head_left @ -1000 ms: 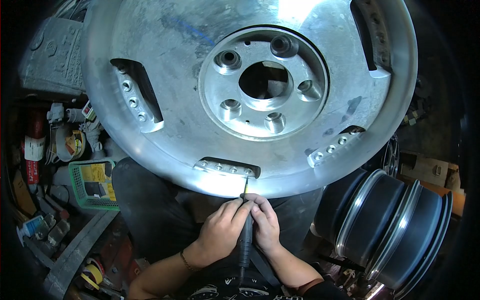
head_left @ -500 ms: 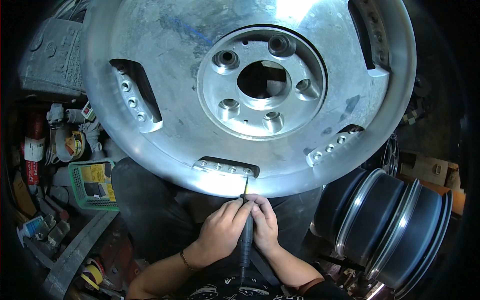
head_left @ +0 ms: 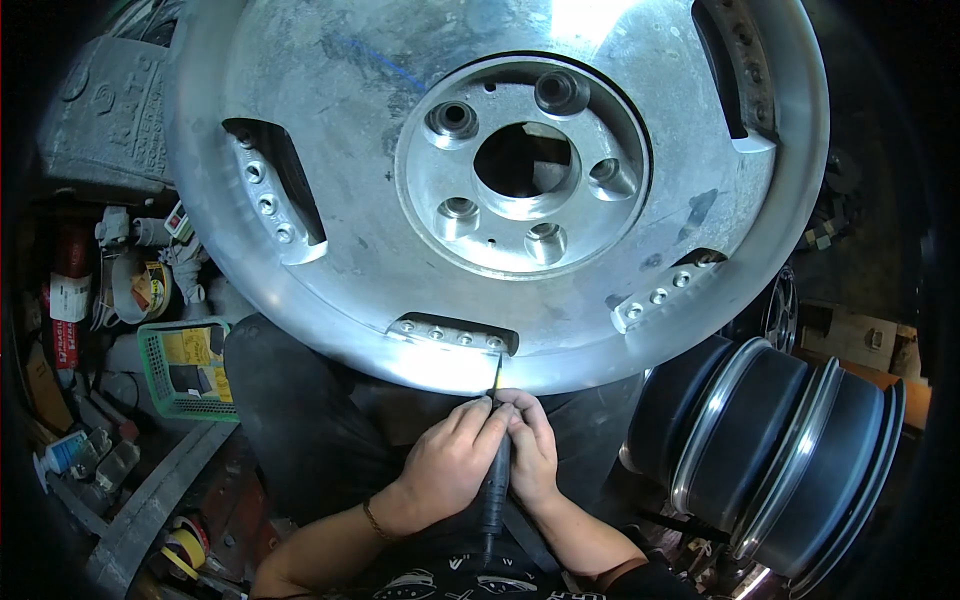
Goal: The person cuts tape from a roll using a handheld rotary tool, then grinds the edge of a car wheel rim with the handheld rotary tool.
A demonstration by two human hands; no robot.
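A slim black rotary tool handpiece point(head_left: 495, 492), with a cord at its lower end, stands between my two hands. My left hand point(head_left: 452, 458) is closed round its upper part from the left. On the other side, my right hand point(head_left: 532, 452) pinches it near the front with bent fingers. The thin bit, yellowish at its base, reaches up to the lower slot of a large silver metal wheel point(head_left: 350, 230). Its tip is at the right end of that slot, close to the last of several small holes. The wheel's hub has several bolt holes around a wide centre opening.
On the right lies a stack of dark wheel barrels point(head_left: 775, 435) with shiny rims. A green plastic basket point(head_left: 150, 375) holding yellow packets sits to the left, below a red can point(head_left: 68, 300). A cast metal block point(head_left: 105, 115) is at the upper left.
The tool's bit has tilted slightly to the right at the slot's edge. Both hands keep the same grip, and the wheel is almost unmoved.
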